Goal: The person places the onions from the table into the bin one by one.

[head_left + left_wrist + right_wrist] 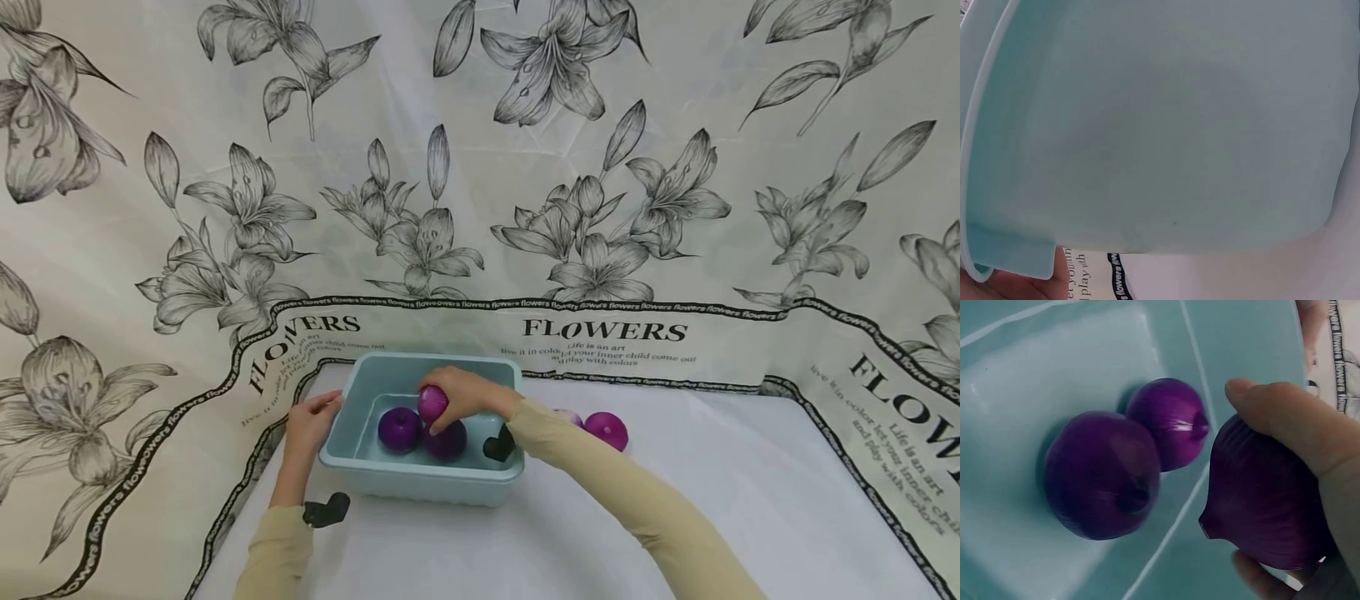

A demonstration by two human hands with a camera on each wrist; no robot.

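Observation:
A light blue plastic basin (423,472) stands on the table. My left hand (307,427) holds its left rim; in the left wrist view the fingers (1029,286) show beneath the rim's lip, and the basin's outer wall (1172,150) fills most of the picture. Over the inside of the basin, my right hand (471,393) grips a purple-red onion (1266,494), thumb on one side and fingers on the other. Below it, a larger dark purple onion (1104,475) and a smaller one (1167,424) lie side by side on the basin floor.
Right of the basin, a purple-red onion (606,431) lies on the white tabletop (720,483). A paler one (568,416) beside it is partly hidden by the right sleeve. Flower-printed cloth (600,250) rises behind and around the table.

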